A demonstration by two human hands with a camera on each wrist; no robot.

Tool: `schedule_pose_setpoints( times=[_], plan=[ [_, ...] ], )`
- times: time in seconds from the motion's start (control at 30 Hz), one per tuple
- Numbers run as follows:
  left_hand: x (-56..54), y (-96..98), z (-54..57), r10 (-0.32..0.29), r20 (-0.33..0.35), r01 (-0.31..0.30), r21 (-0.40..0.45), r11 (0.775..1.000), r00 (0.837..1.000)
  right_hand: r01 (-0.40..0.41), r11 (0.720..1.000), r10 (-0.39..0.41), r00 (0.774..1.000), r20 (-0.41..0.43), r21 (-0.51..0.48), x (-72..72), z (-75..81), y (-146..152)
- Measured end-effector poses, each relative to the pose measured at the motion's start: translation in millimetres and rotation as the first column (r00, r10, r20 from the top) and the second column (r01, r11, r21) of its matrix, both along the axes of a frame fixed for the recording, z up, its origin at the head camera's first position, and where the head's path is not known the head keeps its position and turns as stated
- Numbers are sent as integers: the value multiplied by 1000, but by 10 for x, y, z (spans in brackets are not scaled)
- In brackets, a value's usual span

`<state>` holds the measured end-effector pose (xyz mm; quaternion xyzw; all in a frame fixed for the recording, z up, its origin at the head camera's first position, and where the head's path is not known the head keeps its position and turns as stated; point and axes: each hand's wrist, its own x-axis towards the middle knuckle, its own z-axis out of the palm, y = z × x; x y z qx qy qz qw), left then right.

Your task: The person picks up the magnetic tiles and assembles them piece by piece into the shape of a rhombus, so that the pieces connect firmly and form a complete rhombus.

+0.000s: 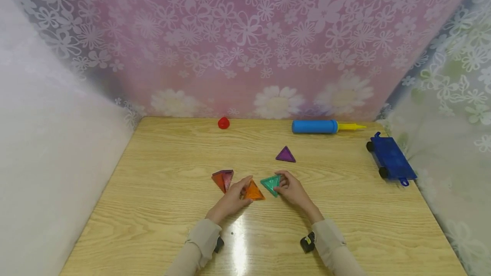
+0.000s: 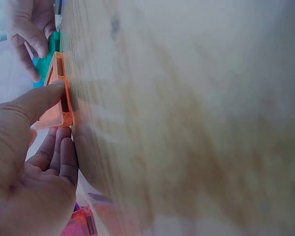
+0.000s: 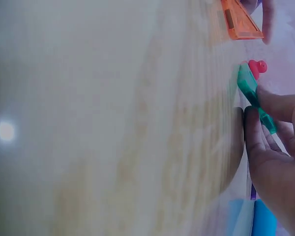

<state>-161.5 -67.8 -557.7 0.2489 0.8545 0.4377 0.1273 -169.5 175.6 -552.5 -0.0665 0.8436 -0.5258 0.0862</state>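
My left hand (image 1: pixel 235 195) grips an orange triangular magnetic tile (image 1: pixel 253 191) low over the wooden table. In the left wrist view the thumb presses on the tile's (image 2: pixel 55 105) edge while the other fingers lie under its far side. My right hand (image 1: pixel 293 189) pinches a green triangular tile (image 1: pixel 270 184) between thumb and fingers, tilted in the right wrist view. A small gap separates the two tiles. Left of my left hand stands a group of joined red and pink triangular tiles (image 1: pixel 221 179), partly behind that hand. A purple triangular tile (image 1: pixel 285 155) lies flat beyond my right hand.
Along the table's (image 1: pixel 153 225) back edge lie a small red object (image 1: pixel 223 123) and a blue hand pump (image 1: pixel 314 126) with a yellow nozzle. A dark blue wheeled toy base (image 1: pixel 393 159) rests near the right edge. Patterned cloth hangs behind.
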Motion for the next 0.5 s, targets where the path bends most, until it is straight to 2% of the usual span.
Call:
schedule_pose_setpoints(
  times=[0.2, 0.3, 0.5],
  plan=[
    [-16, -7, -26, 5, 9, -5, 7, 1000, 1000, 73, 994, -69, 996, 48, -81, 61, 13, -30],
    [-23, -11, -17, -9, 10, 9, 11, 1000, 1000, 106, 986, -100, 994, 54, -127, 58, -60, -35],
    [-45, -19, 5, -33, -19, 33, -6, 999, 999, 127, 971, -113, 990, 79, -202, 60, -109, -77]
  ],
)
